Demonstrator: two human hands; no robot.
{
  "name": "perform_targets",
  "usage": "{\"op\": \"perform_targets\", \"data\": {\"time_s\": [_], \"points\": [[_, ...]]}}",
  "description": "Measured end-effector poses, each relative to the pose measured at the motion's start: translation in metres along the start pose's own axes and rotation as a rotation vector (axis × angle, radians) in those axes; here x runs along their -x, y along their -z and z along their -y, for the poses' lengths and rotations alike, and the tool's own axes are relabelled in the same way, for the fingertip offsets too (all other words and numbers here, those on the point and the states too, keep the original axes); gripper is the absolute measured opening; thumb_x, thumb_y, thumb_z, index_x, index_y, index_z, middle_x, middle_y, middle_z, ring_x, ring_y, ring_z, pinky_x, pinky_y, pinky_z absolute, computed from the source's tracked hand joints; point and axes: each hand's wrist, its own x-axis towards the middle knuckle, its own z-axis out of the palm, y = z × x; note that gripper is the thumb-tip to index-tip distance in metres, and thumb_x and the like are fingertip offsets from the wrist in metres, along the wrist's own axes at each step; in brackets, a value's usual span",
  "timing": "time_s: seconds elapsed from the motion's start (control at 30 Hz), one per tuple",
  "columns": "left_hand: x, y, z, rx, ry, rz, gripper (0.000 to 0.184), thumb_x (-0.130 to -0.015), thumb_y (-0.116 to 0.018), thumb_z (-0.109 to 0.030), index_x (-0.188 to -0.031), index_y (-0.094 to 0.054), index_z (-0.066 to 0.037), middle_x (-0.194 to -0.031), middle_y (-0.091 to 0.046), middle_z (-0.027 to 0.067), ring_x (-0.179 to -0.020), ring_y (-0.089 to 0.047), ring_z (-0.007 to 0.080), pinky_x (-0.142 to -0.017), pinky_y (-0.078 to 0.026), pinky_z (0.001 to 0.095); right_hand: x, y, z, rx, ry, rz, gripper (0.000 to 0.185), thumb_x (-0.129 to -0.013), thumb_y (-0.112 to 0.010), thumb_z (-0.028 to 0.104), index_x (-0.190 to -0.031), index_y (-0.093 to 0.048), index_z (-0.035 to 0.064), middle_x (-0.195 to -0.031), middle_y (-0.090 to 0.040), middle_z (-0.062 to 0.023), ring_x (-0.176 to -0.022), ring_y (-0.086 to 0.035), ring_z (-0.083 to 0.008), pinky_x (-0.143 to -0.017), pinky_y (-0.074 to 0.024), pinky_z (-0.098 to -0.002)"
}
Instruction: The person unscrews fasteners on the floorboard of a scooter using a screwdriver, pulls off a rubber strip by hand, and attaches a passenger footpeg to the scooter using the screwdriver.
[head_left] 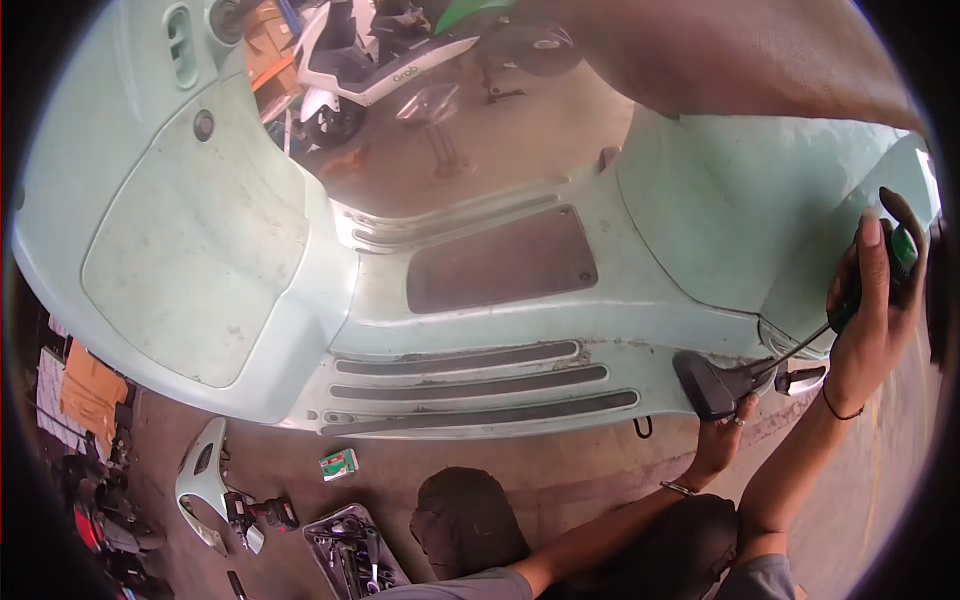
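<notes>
A pale green scooter body (640, 320) fills the view. My right hand (872, 280) is closed around the green handle of a screwdriver (803, 343), whose thin shaft slants down and left to the scooter's lower side. The tip is hidden near a black footrest (708, 385). My left hand (722, 435) is below the footrest, closed at its lower end, and most of its fingers are hidden. Close by, a small dark and silver part (800, 380) sticks out from the scooter's side.
On the floor lie a tool tray (352, 550), a cordless drill (262, 513), a pale green trim panel (205, 480) and a small green-and-white box (339, 464). A white scooter (385, 75) stands behind. The brown seat (750, 60) overhangs at upper right.
</notes>
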Motion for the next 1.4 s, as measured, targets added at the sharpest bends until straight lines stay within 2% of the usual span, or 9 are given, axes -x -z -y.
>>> {"op": "perform_targets", "data": {"time_s": [0.57, 0.67, 0.73, 0.93, 1.0, 1.13, 1.2, 1.3, 1.4], "points": [[0.014, 0.064, 0.001, -0.691, 0.338, 0.073, 0.033, -0.093, -0.065, -0.015, -0.119, -0.054, 0.004, -0.107, -0.068, 0.0152, -0.101, -0.065, 0.0205, -0.089, -0.05, 0.0318, 0.002, 0.008, -0.009, -0.065, -0.033, 0.041, 0.036, -0.091, -0.066, 0.013, -0.122, -0.056, -0.0027, -0.077, -0.052, 0.0001, -0.053, -0.036, -0.0026, -0.048, -0.0241, -0.0192], [0.034, 0.082, -0.011, -0.888, 0.465, 0.064, 0.034, -0.093, -0.065, -0.016, -0.118, -0.055, 0.004, -0.106, -0.068, 0.0156, -0.1, -0.065, 0.0208, -0.088, -0.05, 0.0318, -0.004, 0.004, -0.005, -0.03, 0.028, 0.161, 0.043, -0.08, -0.074, 0.001, -0.118, -0.055, -0.0023, -0.092, -0.057, -0.0069, -0.074, -0.054, -0.0144, -0.068, -0.0441, -0.0268], [0.067, 0.105, -0.019, -0.881, 0.472, 0.028, 0.042, -0.092, -0.066, -0.03, -0.114, -0.056, 0.005, -0.097, -0.071, 0.0172, -0.089, -0.069, 0.0247, -0.079, -0.053, 0.034, -0.01, 0.006, -0.008, -0.041, 0.133, 0.257, 0.039, -0.073, -0.074, -0.003, -0.108, -0.057, -0.001, -0.086, -0.062, -0.0131, -0.065, -0.058, -0.0215, -0.059, -0.0456, -0.0308], [0.198, 0.182, -0.148, -1.342, 1.111, -0.011, 0.051, -0.082, -0.068, -0.041, -0.108, -0.066, 0.003, -0.106, -0.068, 0.0235, -0.104, -0.065, 0.0358, -0.086, -0.051, 0.042, -0.079, 0.034, 0.042, -0.249, -0.288, 0.469, 0.029, -0.07, -0.066, -0.012, -0.094, -0.057, 0.0015, -0.075, -0.059, -0.0131, -0.062, -0.057, -0.0283, -0.057, -0.0452, -0.0337], [0.188, 0.127, -0.244, -1.532, 1.151, 0.075, 0.037, -0.086, -0.067, -0.035, -0.094, -0.069, 0.0, -0.089, -0.072, 0.0162, -0.083, -0.069, 0.0268, -0.079, -0.052, 0.0384, -0.128, 0.049, 0.085, -0.352, -0.31, 0.461, 0.029, -0.07, -0.067, -0.011, -0.093, -0.056, 0.0015, -0.074, -0.059, -0.0131, -0.062, -0.057, -0.0286, -0.057, -0.0454, -0.0341], [0.153, 0.018, -0.345, -1.267, 1.377, -0.237, 0.038, -0.086, -0.067, -0.037, -0.076, -0.069, 0.0, -0.068, -0.067, 0.0107, -0.07, -0.067, 0.0225, -0.069, -0.052, 0.0378, -0.225, 0.088, 0.16, -0.301, -0.357, 0.534, 0.026, -0.073, -0.069, -0.005, -0.095, -0.057, 0.0005, -0.074, -0.059, -0.0137, -0.062, -0.056, -0.0278, -0.057, -0.0455, -0.0341], [0.112, -0.037, -0.369, -1.299, 1.349, -0.009, 0.038, -0.085, -0.068, -0.037, -0.081, -0.068, 0.0, -0.069, -0.067, 0.0104, -0.071, -0.067, 0.0225, -0.068, -0.052, 0.0373, -0.246, 0.12, 0.175, -0.192, -0.482, 0.596, 0.026, -0.074, -0.069, -0.002, -0.097, -0.058, 0.0007, -0.073, -0.059, -0.0145, -0.063, -0.057, -0.0287, -0.058, -0.0459, -0.0345], [0.056, -0.12, -0.372, -1.342, 0.893, 0.025, 0.044, -0.081, -0.071, -0.037, -0.101, -0.068, 0.003, -0.095, -0.07, 0.0203, -0.092, -0.067, 0.0296, -0.084, -0.051, 0.0394, -0.251, 0.199, 0.173, 0.158, -1.011, 0.823, 0.029, -0.077, -0.071, 0.01, -0.103, -0.059, 0.0023, -0.078, -0.063, -0.0199, -0.072, -0.063, -0.0341, -0.066, -0.0498, -0.0389], [-0.016, -0.223, -0.391, -1.022, 0.738, 0.11, 0.053, -0.084, -0.071, -0.045, -0.106, -0.065, 0.003, -0.083, -0.068, 0.0136, -0.071, -0.065, 0.0199, -0.07, -0.052, 0.0368, -0.158, 0.337, 0.125, 0.781, -0.974, 0.922, 0.04, -0.071, -0.078, 0.018, -0.103, -0.06, 0.0016, -0.092, -0.068, -0.0224, -0.073, -0.068, -0.0333, -0.067, -0.0545, -0.0387]]}}
